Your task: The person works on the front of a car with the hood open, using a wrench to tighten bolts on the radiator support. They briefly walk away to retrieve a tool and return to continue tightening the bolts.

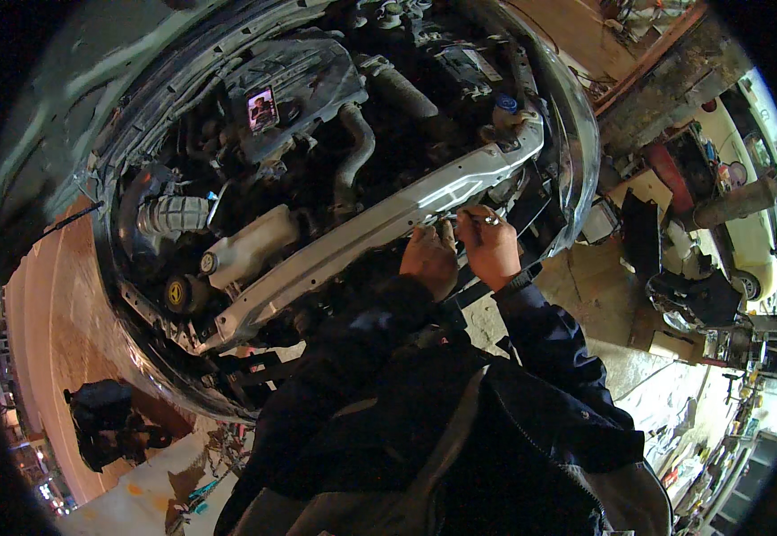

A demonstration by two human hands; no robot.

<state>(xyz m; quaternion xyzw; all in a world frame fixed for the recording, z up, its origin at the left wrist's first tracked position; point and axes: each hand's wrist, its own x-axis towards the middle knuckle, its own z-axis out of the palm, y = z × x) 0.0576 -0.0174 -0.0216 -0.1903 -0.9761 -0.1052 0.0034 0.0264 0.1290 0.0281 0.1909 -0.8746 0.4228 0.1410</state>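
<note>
I lean over a car's open engine bay. My left hand (429, 257) and my right hand (490, 245) sit close together at the front edge of a silver metal crossbar (335, 255) that runs across the bay. The right hand's fingers pinch a small shiny metal tool or part (488, 217) against the bar. The left hand is curled just beside it, touching the bar's underside; what it grips is hidden. Dark jacket sleeves cover both forearms.
A white fluid reservoir (250, 246) with caps lies left of the hands. Black hoses (357, 147) and an engine cover with a phone (262, 109) on it sit behind. Car parts and clutter (692, 268) lie on the floor at right; a dark bag (102, 420) at lower left.
</note>
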